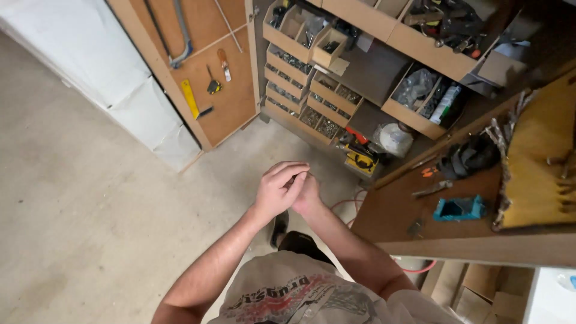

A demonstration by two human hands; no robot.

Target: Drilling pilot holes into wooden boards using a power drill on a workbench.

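Together, left hand (278, 191) and right hand (307, 195) met above the floor (90, 210); whether their curled fingers (293, 171) clamped anything could not be told.

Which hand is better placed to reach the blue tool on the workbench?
Probably the right hand: it is nearer the workbench and blue tool. The left hand covers it, farther off.

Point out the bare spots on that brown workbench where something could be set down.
The workbench is bare along its near left part, between the front edge and the blue tool. It is crowded further back around the metal tool and dark glove, and right, under the yellow rack. Both hands, left hand and right hand, are over the floor.
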